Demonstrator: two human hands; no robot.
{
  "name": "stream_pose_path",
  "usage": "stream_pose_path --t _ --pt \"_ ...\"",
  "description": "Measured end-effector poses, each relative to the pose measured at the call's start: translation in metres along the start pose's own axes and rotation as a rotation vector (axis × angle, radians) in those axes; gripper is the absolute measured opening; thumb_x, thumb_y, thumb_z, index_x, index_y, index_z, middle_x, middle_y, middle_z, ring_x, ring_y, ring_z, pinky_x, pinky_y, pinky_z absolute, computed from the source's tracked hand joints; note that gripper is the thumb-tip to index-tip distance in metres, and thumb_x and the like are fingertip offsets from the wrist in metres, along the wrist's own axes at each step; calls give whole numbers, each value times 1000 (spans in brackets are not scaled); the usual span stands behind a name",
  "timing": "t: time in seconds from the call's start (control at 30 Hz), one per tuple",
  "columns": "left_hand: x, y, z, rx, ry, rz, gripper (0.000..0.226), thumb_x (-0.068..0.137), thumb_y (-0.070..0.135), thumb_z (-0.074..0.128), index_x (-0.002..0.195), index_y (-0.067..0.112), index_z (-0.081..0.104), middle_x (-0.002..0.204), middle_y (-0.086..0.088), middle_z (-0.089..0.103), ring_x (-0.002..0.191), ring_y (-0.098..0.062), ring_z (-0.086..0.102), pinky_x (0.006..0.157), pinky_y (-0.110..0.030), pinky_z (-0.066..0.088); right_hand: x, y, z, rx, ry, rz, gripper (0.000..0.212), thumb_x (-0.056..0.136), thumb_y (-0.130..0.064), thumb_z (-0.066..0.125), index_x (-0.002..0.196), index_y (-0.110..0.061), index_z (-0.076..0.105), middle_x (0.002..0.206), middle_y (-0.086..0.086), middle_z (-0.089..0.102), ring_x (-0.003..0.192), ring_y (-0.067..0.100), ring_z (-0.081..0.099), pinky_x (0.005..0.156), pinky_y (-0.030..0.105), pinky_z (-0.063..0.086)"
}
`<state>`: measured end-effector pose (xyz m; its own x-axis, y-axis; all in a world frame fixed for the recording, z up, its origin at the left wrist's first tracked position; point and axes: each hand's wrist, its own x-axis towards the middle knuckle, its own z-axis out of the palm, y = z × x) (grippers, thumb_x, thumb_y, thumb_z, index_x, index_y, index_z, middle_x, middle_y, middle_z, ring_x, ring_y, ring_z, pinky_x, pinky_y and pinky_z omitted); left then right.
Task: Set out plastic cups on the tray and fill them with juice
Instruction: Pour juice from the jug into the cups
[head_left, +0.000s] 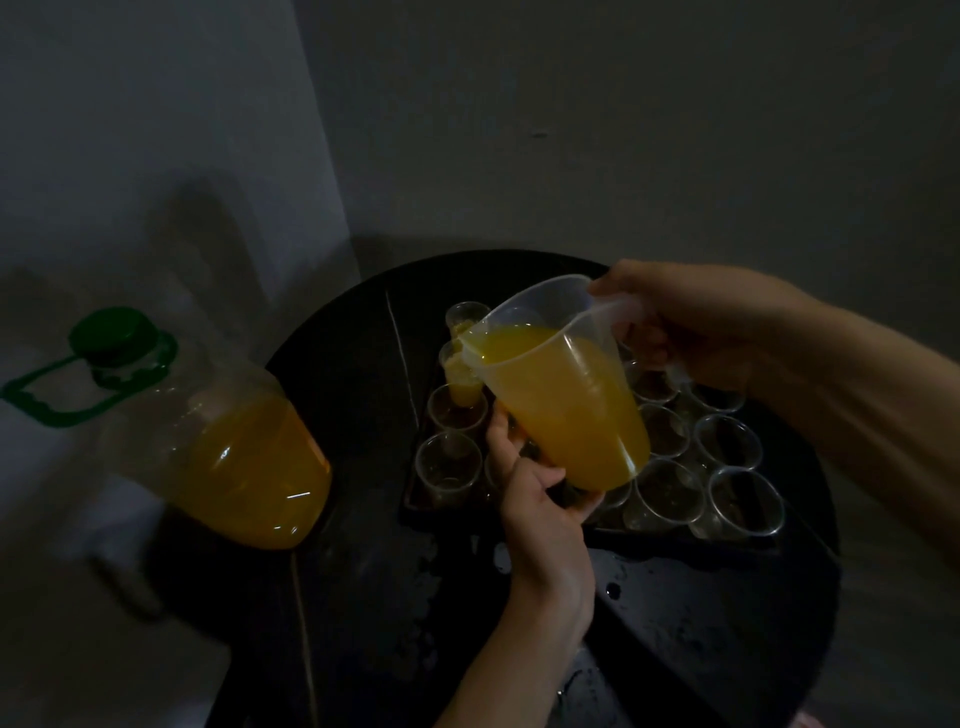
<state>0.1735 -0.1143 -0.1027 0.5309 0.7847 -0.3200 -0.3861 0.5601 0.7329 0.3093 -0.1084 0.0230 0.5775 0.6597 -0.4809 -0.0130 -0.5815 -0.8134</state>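
My right hand (691, 322) wraps the handle of the clear jug (563, 387), tipped toward ten o'clock. Orange juice (587, 431) runs off the spout into a cup (460, 374). My left hand (540, 499) curls under its base. Empty cups (670, 493) crowd the tray (691, 543) rim to rim. Wet table (363, 597) opens at six, bottle (244, 457) at nine. It's dim, and the jug hides the middle cups.

There are one jug (561, 405), one large bottle (244, 457) and one tray (675, 543). At least eleven cups (745, 499) show; the jug partly hides others.
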Motion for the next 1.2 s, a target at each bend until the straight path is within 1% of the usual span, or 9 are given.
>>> stream_pose_path --t 0.1,0.2,0.3,0.4,0.57,0.7,0.9,1.03,1.2 --pt "0 0 1 -15 2 -13 69 86 1 36 136 46 47 135 9 51 119 -21 55 94 -60 52 1 -2 0 -8 -9 1 23 91 -36 62 91 -13 62 49 -2 43 45 9 37 52 26 28" --pt "0 1 2 -22 -1 -19 69 86 1 36 138 46 46 136 8 50 120 -22 54 94 -61 52 1 -4 0 -13 -25 3 30 93 -38 61 106 -11 65 48 -2 43 45 10 36 51 26 30" --pt "0 0 2 -14 16 -21 68 86 2 37 137 45 47 138 6 50 122 -24 54 95 -62 52 3 -5 0 -14 -40 12 31 93 -38 61 108 -11 64 47 -3 44 44 9 37 51 25 31" --pt "0 0 3 -29 29 -35 66 87 1 36 133 47 48 136 6 49 120 -23 54 94 -62 52 5 -4 1 1 -43 15 40 94 -37 60 122 -8 64 47 -3 44 43 8 37 49 23 30" --pt "-3 0 4 -29 16 -41 65 87 3 37 134 47 48 136 6 51 120 -23 55 95 -61 52 8 -4 -1 -35 -61 27 29 93 -40 60 105 -13 62 53 -1 42 46 10 38 52 26 31" --pt "-4 1 3 -29 8 -48 65 89 3 36 137 45 47 135 5 51 119 -22 56 96 -62 52 8 -5 0 -65 -59 37 25 95 -38 58 92 -14 62 52 -2 42 46 10 38 52 26 31" --pt "-4 0 1 -44 16 -54 63 89 3 36 132 47 49 135 6 52 119 -23 56 95 -62 52 8 -5 2 -56 -70 53 20 95 -38 59 93 -18 64 52 -3 44 45 9 40 53 25 33" --pt "-4 -1 1 -68 16 -64 62 84 8 41 132 47 50 134 6 53 119 -24 56 94 -63 53 12 -6 0 -125 -82 68 29 94 -42 59 90 -13 62 51 -2 43 47 11 39 57 28 32" --pt "-4 -1 3 -73 30 -74 67 87 2 36 138 43 46 134 6 53 119 -23 56 96 -67 50 16 -6 -1 -135 -93 71 33 92 -45 60 102 -13 63 59 0 44 51 13 40 58 29 30"
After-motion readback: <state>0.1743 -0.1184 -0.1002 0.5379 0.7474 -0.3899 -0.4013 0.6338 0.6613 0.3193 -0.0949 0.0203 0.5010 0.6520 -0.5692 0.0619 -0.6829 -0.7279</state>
